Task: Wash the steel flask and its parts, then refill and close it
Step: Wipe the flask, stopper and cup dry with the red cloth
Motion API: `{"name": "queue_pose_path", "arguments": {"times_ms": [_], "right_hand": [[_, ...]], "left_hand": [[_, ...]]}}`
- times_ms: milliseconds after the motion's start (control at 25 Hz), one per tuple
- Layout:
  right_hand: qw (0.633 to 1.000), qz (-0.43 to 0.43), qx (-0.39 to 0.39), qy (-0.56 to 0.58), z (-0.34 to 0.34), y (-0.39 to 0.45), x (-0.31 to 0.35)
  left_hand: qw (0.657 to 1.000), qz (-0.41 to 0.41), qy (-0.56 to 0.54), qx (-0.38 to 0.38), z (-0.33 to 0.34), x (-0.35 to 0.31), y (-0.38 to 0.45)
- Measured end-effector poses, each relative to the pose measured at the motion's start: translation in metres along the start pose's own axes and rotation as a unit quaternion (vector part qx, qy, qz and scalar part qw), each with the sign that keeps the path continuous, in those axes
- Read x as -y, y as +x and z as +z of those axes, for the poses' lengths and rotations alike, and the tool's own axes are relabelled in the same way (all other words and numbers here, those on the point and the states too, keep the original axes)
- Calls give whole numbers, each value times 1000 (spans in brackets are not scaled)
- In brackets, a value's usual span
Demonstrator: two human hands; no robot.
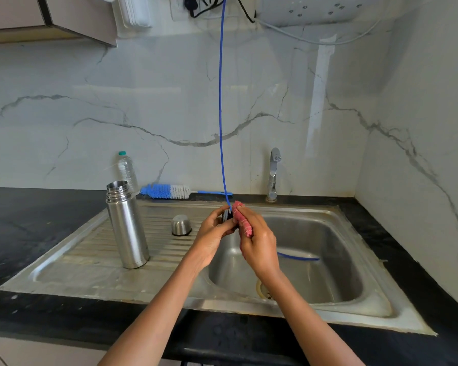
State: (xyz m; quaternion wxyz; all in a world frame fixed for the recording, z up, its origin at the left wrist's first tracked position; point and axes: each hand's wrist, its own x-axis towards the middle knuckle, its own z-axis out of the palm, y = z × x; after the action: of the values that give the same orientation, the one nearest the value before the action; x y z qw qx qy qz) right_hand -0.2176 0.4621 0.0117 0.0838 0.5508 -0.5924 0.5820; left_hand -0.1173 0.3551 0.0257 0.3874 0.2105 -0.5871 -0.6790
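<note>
We have both hands over the near-left edge of the sink basin [328,260]. Our left hand [213,231] curls its fingers round a small dark stopper [226,215], the flask's inner plug as far as we can judge, and our right hand [257,244] grips a red scrub cloth [245,223] pressed against it. Most of the stopper is hidden between the fingers, so we cannot tell which face is being rubbed.

The steel flask [126,225] stands upright and open-mouthed on the ribbed drainboard [90,249], well to the left of our hands. Its steel cup lid [181,225] sits upside down on the same ribs, between flask and hands. A blue bottle brush [169,191] lies on the dark surface [24,220] behind the sink, and a thin blue hose [220,101] hangs down from above into the basin.

We judge the stopper light, rigid and likely slick when wet, so it is best pinched by its rim with the threads left exposed to the cloth. The flask body is smooth, polished and probably slippery when wet; we would wrap a whole hand round its middle rather than take it by the threaded neck
</note>
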Motion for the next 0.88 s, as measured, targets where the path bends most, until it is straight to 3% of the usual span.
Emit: {"name": "queue_pose_path", "arguments": {"times_ms": [160,360,560,760,880], "right_hand": [[993,102,60,-28,-16,25,0],[996,-41,61,-49,-15,5,4],[999,7,27,25,-7,-2,5],[998,45,15,47,-2,8,1],[998,24,16,49,-4,12,0]], "left_hand": [[996,7,82,33,-8,-7,-5],[999,14,51,-14,-10,-7,-5],[997,-28,-72,-26,-8,-4,-8],[994,23,111,-5,-7,-8,-10],[995,22,94,-5,-6,-17,-11]]}}
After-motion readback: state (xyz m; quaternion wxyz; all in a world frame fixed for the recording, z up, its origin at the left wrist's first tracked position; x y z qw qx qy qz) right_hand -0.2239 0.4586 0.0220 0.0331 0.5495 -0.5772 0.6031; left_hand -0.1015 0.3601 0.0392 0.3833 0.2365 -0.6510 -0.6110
